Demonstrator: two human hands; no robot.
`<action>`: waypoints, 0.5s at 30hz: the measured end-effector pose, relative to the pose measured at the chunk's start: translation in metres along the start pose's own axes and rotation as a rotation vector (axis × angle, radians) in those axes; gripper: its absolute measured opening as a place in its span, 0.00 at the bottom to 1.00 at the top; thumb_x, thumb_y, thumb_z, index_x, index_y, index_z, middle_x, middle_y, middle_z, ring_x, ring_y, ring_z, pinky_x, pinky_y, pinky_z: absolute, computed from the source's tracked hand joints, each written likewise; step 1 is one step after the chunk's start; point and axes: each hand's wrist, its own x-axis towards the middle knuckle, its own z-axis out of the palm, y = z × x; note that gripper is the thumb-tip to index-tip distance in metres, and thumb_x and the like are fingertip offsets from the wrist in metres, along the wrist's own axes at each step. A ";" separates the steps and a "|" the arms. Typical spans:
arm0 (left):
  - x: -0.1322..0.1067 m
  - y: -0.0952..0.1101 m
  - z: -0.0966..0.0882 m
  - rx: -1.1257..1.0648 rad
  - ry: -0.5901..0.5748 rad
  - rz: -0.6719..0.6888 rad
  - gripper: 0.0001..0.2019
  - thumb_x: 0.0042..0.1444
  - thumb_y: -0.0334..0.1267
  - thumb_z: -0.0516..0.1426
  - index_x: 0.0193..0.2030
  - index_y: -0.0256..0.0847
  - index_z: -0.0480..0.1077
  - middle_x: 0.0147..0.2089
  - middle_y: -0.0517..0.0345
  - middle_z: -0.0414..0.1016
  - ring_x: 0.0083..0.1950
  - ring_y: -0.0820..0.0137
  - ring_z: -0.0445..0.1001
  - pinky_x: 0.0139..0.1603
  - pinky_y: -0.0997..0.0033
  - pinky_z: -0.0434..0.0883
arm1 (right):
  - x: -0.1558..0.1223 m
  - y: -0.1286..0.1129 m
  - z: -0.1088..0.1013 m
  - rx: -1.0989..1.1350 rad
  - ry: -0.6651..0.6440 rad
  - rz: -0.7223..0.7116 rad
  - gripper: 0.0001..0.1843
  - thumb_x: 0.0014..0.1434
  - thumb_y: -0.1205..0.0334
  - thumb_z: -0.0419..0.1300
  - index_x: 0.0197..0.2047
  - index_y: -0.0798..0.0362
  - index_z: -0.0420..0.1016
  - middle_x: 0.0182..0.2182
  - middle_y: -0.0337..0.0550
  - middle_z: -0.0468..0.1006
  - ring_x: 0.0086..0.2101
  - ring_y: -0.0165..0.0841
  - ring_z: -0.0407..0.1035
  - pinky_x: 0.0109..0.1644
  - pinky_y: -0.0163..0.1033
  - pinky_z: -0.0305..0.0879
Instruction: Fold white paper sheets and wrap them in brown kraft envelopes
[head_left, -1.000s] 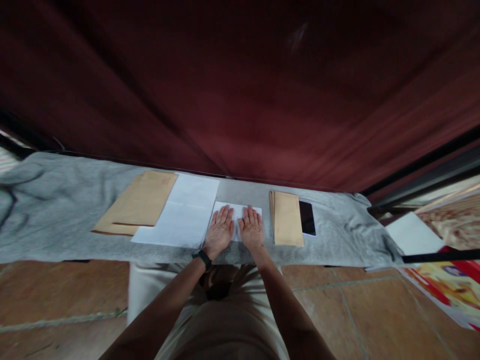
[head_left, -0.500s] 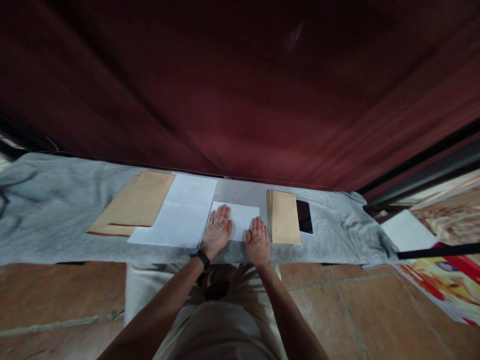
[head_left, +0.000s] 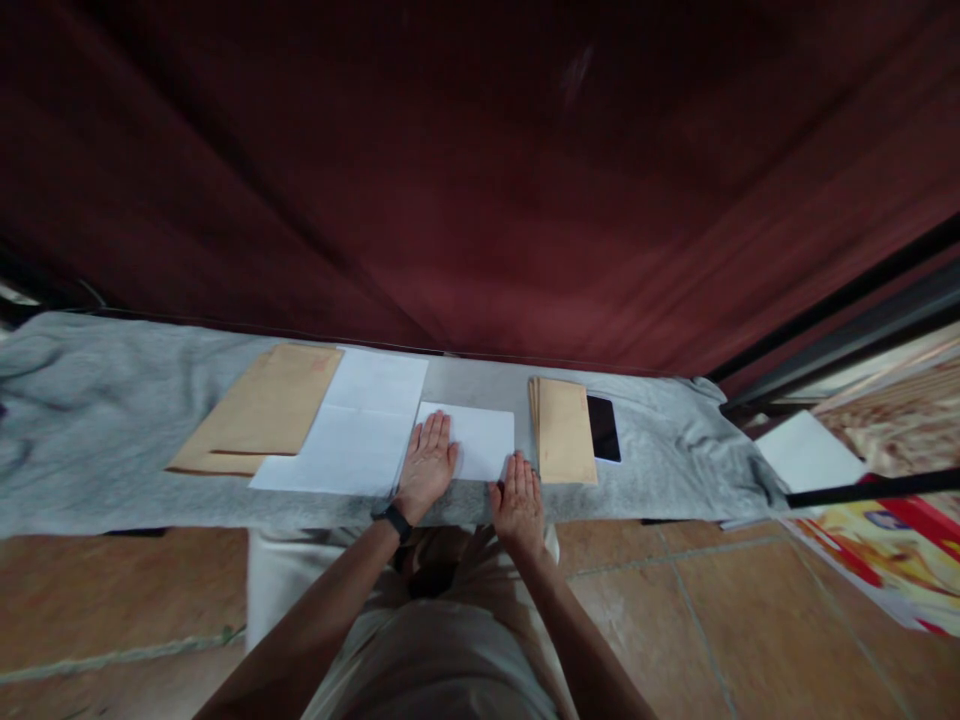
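Observation:
A small white sheet of paper [head_left: 484, 440], which looks folded, lies flat in front of me on the grey cloth. My left hand [head_left: 429, 465] rests flat on its left part, fingers stretched out; a dark watch is on that wrist. At the sheet's lower right corner, my right hand [head_left: 518, 503] lies with its fingers extended, the tips close to the edge. Larger white sheets [head_left: 360, 430] lie just left of my left hand. To the right of the small sheet is a stack of small brown envelopes [head_left: 566, 432].
Large brown envelopes [head_left: 277, 400] overlap the white sheets on the left. A dark-screened phone [head_left: 604, 430] lies partly beside the small envelopes. The grey cloth [head_left: 675, 440] covers a narrow table against a dark red curtain [head_left: 480, 200]. A colourful printed box [head_left: 892, 550] is at the right.
My right hand has slid down toward me, from the small sheet to its lower right corner. My left hand stays flat on the paper. The view has shifted slightly.

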 end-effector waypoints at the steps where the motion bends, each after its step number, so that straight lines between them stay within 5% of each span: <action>1: 0.000 0.000 0.000 0.002 -0.003 -0.001 0.30 0.69 0.41 0.42 0.73 0.26 0.54 0.75 0.39 0.53 0.78 0.57 0.49 0.76 0.49 0.49 | -0.003 0.001 -0.001 -0.005 0.009 -0.007 0.34 0.74 0.54 0.46 0.75 0.67 0.48 0.69 0.67 0.60 0.68 0.48 0.56 0.68 0.55 0.58; 7: 0.000 0.001 -0.002 0.014 -0.025 -0.011 0.30 0.69 0.41 0.42 0.73 0.25 0.55 0.76 0.39 0.52 0.78 0.57 0.48 0.77 0.50 0.47 | -0.006 -0.007 -0.010 0.016 0.025 -0.007 0.35 0.74 0.53 0.46 0.75 0.67 0.45 0.69 0.67 0.59 0.68 0.50 0.56 0.67 0.57 0.59; 15: 0.000 0.000 0.000 0.016 -0.011 0.002 0.30 0.69 0.41 0.42 0.73 0.26 0.55 0.75 0.39 0.53 0.78 0.57 0.49 0.76 0.49 0.48 | 0.008 -0.039 -0.012 0.159 -0.125 -0.142 0.31 0.73 0.56 0.47 0.74 0.61 0.52 0.70 0.57 0.59 0.70 0.43 0.51 0.71 0.54 0.54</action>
